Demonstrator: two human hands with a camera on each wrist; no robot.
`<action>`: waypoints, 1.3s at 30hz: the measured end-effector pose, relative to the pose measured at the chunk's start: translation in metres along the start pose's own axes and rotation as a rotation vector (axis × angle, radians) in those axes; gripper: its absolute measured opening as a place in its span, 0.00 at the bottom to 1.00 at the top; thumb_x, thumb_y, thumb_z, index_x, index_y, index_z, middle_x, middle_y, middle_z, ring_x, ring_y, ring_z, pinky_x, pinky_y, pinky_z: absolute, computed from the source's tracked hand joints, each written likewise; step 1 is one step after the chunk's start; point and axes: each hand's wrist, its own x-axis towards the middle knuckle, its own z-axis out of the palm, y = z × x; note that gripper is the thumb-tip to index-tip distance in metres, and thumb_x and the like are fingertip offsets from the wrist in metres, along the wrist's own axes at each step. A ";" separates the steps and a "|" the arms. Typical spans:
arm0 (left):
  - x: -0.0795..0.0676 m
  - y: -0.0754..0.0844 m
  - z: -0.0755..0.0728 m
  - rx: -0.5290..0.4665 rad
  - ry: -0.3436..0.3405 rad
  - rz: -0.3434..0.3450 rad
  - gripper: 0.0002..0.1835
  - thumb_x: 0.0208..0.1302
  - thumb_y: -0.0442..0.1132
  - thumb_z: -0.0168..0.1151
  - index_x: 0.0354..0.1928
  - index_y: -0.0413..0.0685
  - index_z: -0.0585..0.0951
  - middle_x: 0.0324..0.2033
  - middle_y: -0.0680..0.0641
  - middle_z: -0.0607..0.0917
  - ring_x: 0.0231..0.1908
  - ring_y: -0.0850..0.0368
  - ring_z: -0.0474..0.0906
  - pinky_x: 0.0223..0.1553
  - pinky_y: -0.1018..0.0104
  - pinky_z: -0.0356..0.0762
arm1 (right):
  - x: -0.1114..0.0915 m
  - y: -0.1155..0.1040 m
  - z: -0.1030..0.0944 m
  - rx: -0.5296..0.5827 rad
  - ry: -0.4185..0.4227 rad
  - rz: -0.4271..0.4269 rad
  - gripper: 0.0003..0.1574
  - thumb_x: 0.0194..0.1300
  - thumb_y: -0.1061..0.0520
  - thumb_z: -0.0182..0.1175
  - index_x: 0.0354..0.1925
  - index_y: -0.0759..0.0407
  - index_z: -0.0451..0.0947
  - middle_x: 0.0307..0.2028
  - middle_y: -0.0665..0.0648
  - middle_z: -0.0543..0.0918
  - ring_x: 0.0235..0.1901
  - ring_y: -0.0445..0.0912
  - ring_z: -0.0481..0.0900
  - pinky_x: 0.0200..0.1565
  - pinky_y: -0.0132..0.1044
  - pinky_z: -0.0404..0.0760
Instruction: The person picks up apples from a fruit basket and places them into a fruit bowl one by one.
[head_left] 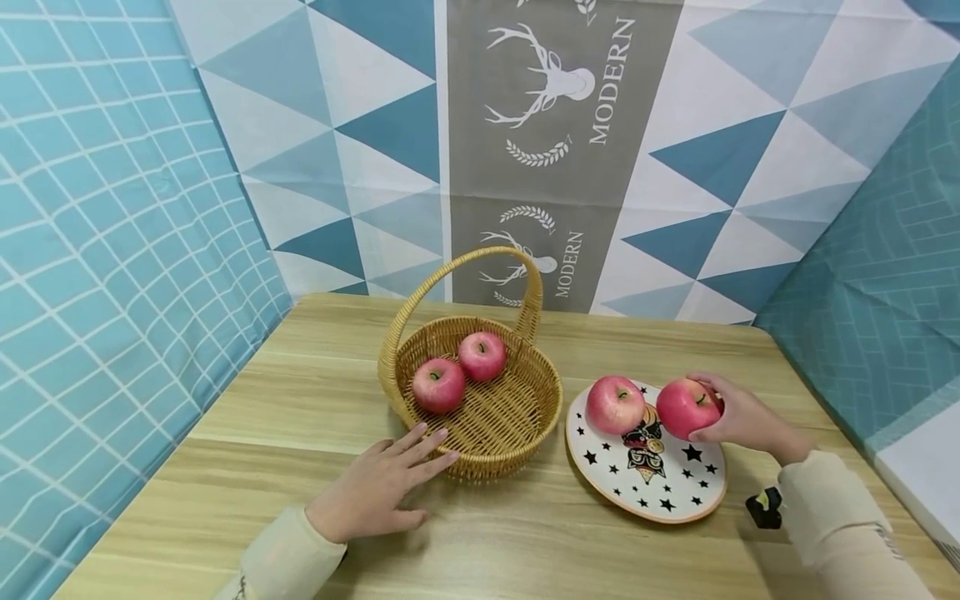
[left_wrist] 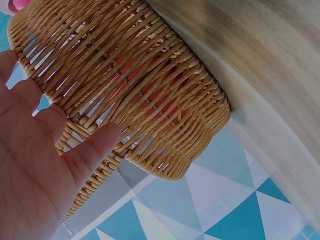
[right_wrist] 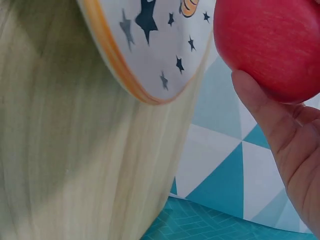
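Observation:
In the head view my right hand (head_left: 738,417) grips a red apple (head_left: 684,410) over the right side of a white plate (head_left: 622,492) printed with black stars. Thumb and fingers wrap the same apple (right_wrist: 272,47) in the right wrist view. Beside it on the plate sits a paler apple (head_left: 615,405). My left hand (head_left: 382,487) has its fingers spread, fingertips at the near rim of a wicker basket (head_left: 525,454). Inside the basket lie two apples, a front one (head_left: 438,386) and a rear one (head_left: 482,357). The left wrist view shows the woven basket side (left_wrist: 135,85) close to the thumb.
The basket's tall arched handle (head_left: 450,267) rises toward the back wall. A small black object (head_left: 765,507) is near the right sleeve. Patterned cloth (head_left: 360,150) hangs behind the wooden table (head_left: 300,392), and a white surface (head_left: 922,475) stands at the right edge.

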 end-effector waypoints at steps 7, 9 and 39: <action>0.000 0.000 0.000 -0.007 0.009 0.009 0.39 0.53 0.57 0.67 0.67 0.52 0.70 0.67 0.42 0.67 0.65 0.41 0.64 0.46 0.45 0.75 | 0.001 0.004 0.006 0.009 0.026 -0.009 0.54 0.39 0.61 0.77 0.60 0.76 0.61 0.50 0.73 0.73 0.45 0.60 0.74 0.35 0.34 0.79; 0.000 0.000 0.000 -0.008 0.012 0.010 0.39 0.54 0.57 0.66 0.67 0.52 0.70 0.67 0.42 0.67 0.65 0.41 0.64 0.46 0.45 0.75 | 0.002 0.005 0.008 -0.002 0.033 -0.019 0.53 0.38 0.62 0.77 0.59 0.76 0.63 0.49 0.71 0.75 0.44 0.57 0.75 0.36 0.33 0.79; -0.001 0.001 0.002 -0.018 0.007 -0.003 0.39 0.54 0.57 0.66 0.68 0.51 0.70 0.68 0.42 0.66 0.65 0.40 0.63 0.47 0.44 0.74 | 0.009 0.003 0.024 -0.139 0.020 0.009 0.53 0.34 0.59 0.78 0.57 0.75 0.66 0.49 0.73 0.72 0.46 0.63 0.70 0.42 0.55 0.77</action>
